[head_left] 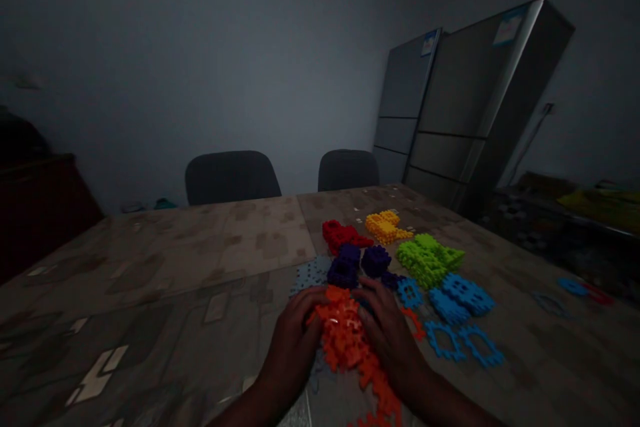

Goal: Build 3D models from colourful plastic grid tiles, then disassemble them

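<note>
A heap of orange interlocking plastic pieces with notched edges lies on the table in front of me. My left hand cups its left side, fingers curled against the pieces. From the right, my right hand presses in with bent fingers, so the heap sits between both palms. More orange pieces trail toward me beneath my right wrist. Just beyond my fingertips is a stack of dark purple pieces, with flat grey pieces to its left. Some fingertips are hidden behind the orange heap.
Past the purple stack are red pieces and yellow pieces. Green pieces and blue pieces lie to the right. The patterned table reaches two grey chairs. A refrigerator stands at the back right.
</note>
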The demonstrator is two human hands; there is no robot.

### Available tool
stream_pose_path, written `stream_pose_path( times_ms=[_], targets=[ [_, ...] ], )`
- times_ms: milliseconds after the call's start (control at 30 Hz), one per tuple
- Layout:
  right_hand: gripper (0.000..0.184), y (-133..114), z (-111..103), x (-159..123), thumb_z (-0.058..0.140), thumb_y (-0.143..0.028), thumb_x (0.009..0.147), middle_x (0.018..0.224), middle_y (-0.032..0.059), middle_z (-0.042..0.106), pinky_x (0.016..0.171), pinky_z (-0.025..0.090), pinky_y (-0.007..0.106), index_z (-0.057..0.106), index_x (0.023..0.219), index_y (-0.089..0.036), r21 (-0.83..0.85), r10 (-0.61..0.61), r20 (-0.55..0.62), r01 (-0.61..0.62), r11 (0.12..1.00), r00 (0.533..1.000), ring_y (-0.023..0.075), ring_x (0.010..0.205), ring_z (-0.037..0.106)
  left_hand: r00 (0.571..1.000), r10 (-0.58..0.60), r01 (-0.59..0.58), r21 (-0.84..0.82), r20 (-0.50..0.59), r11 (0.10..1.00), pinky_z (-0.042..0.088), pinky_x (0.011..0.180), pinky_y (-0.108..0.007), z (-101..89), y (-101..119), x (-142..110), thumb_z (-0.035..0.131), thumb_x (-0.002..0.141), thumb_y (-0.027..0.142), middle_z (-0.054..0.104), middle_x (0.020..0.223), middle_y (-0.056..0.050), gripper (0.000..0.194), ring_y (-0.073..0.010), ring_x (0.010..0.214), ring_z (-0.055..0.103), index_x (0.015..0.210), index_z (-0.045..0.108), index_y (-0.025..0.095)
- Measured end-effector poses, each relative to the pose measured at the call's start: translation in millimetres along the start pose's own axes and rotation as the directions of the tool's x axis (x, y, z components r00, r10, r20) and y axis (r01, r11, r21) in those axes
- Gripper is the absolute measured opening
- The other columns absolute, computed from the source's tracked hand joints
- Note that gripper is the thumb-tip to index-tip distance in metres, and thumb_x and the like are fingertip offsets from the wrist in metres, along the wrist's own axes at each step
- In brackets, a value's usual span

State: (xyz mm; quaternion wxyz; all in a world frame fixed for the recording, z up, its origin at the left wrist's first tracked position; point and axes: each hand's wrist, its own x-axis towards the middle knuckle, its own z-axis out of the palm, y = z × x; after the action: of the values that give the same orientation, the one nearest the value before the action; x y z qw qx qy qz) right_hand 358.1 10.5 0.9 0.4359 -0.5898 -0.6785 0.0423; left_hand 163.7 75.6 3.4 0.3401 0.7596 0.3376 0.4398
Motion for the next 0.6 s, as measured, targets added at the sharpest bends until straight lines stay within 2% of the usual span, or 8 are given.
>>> stream_pose_path(
  times_ms=[100,167,233,300,367,467,533,600],
  targets=[
    [0.033,15,-24,19,0.040,-0.035,0.101,0.143,0.0089,0.053,0.108,0.043,0.043,0.063,0.123,-0.026,-0.059,-0.012,-0.044,0.010,0.998,0.999,0.0248,0.131,0.051,0.999,-0.037,0.038,0.048,-0.015,0.998,0.050,0.102,-0.050,-15.0,-6,-3,0.044,0.098,0.041,0.065,0.125,-0.011,0.033,-0.0293,0.117,0.061,0.116,0.065,0.022],
    [0.036,40,-57,35,0.040,-0.040,0.099,0.142,0.0109,0.054,0.111,0.039,0.048,0.064,0.122,-0.024,-0.198,-0.003,-0.172,-0.032,0.980,0.985,0.0275,0.132,0.050,1.000,-0.009,0.009,0.155,-0.002,0.988,0.047,0.106,-0.051,-23.1,-13,-14,0.043,0.100,0.041,0.060,0.135,-0.011,0.037,-0.0294,0.125,0.056,0.129,0.058,0.024],
    [0.044,73,-96,50,0.038,-0.048,0.095,0.137,0.0145,0.056,0.113,0.034,0.050,0.064,0.118,-0.021,-0.306,0.048,-0.311,-0.147,0.940,0.949,0.0307,0.132,0.048,0.994,0.090,-0.106,0.285,0.069,0.953,0.042,0.111,-0.054,-27.5,-17,-30,0.048,0.099,0.043,0.049,0.148,-0.011,0.046,-0.0312,0.137,0.046,0.143,0.047,0.028],
    [0.054,108,-132,59,0.036,-0.053,0.092,0.139,0.0224,0.052,0.114,0.027,0.056,0.061,0.120,-0.013,-0.319,0.118,-0.393,-0.255,0.913,0.912,0.0374,0.136,0.041,0.961,0.202,-0.262,0.386,0.189,0.885,0.034,0.114,-0.060,-25.7,-18,-44,0.059,0.093,0.055,0.038,0.157,-0.011,0.068,-0.0365,0.144,0.034,0.152,0.034,0.031],
    [0.059,136,-155,62,0.038,-0.060,0.088,0.132,0.0237,0.056,0.112,0.027,0.061,0.061,0.116,-0.014,-0.306,0.197,-0.423,-0.344,0.888,0.884,0.0414,0.133,0.043,0.921,0.272,-0.375,0.446,0.278,0.813,0.026,0.115,-0.066,-17.6,-15,-51,0.067,0.082,0.066,0.033,0.160,-0.012,0.088,-0.0421,0.145,0.029,0.154,0.028,0.033],
    [0.058,155,-153,56,0.041,-0.067,0.083,0.117,0.0179,0.067,0.101,0.043,0.056,0.064,0.107,-0.020,-0.268,0.281,-0.322,-0.372,0.889,0.904,0.0384,0.116,0.059,0.899,0.308,-0.432,0.501,0.313,0.750,0.022,0.113,-0.071,-1.3,-9,-46,0.071,0.080,0.065,0.032,0.160,-0.011,0.084,-0.0439,0.145,0.028,0.151,0.033,0.040],
    [0.055,151,-133,50,0.045,-0.067,0.082,0.114,0.0147,0.070,0.096,0.049,0.050,0.066,0.107,-0.022,-0.240,0.285,-0.220,-0.335,0.911,0.933,0.0347,0.110,0.064,0.877,0.323,-0.470,0.489,0.357,0.735,0.025,0.110,-0.075,6.1,-6,-37,0.073,0.080,0.061,0.027,0.162,-0.011,0.083,-0.0458,0.145,0.027,0.150,0.034,0.040],
    [0.054,136,-106,45,0.049,-0.065,0.082,0.118,0.0135,0.069,0.097,0.049,0.048,0.066,0.112,-0.023,-0.215,0.261,-0.153,-0.290,0.932,0.953,0.0330,0.112,0.064,0.870,0.317,-0.476,0.469,0.379,0.744,0.027,0.108,-0.076,9.0,-7,-30,0.074,0.082,0.051,0.024,0.163,-0.010,0.078,-0.0461,0.145,0.026,0.149,0.037,0.039]
  ],
)
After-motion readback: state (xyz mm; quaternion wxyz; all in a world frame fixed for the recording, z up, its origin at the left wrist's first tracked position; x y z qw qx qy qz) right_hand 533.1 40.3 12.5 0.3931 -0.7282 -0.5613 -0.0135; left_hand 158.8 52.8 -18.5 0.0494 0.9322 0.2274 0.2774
